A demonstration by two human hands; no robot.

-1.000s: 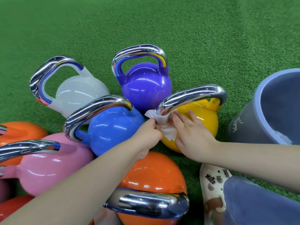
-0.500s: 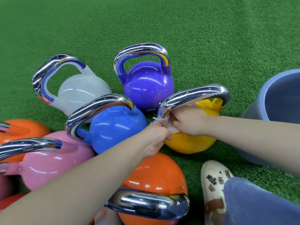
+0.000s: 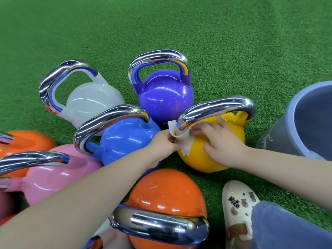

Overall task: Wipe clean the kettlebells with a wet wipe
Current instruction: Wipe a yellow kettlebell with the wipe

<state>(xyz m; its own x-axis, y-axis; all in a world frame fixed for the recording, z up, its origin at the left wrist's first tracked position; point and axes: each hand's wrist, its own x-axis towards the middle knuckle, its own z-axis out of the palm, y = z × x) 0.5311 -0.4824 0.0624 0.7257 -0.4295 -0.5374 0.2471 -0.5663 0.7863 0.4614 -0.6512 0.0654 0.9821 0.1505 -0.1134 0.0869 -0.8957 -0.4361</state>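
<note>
A yellow kettlebell [image 3: 208, 159] with a chrome handle [image 3: 217, 108] stands on green turf. A white wet wipe [image 3: 181, 139] is wrapped round the left leg of that handle. My left hand [image 3: 161, 144] pinches the wipe's near end. My right hand [image 3: 221, 142] reaches under the handle and holds the wipe's other end against the yellow body. Around it stand blue [image 3: 124, 141], purple [image 3: 165, 97], white [image 3: 91, 101], pink [image 3: 52, 173] and orange [image 3: 167, 196] kettlebells.
A grey-blue bucket [image 3: 294, 133] stands at the right, with something white inside at its near edge. A white clog [image 3: 239, 209] and a blue trouser leg [image 3: 287, 229] sit at the bottom right. Another orange kettlebell [image 3: 27, 142] lies far left. Green turf [image 3: 179, 24] stretches beyond.
My right hand has slid back from under the handle towards the yellow body, its fingers spreading. The wipe now loops round the handle's left leg. My left hand keeps its pinch.
</note>
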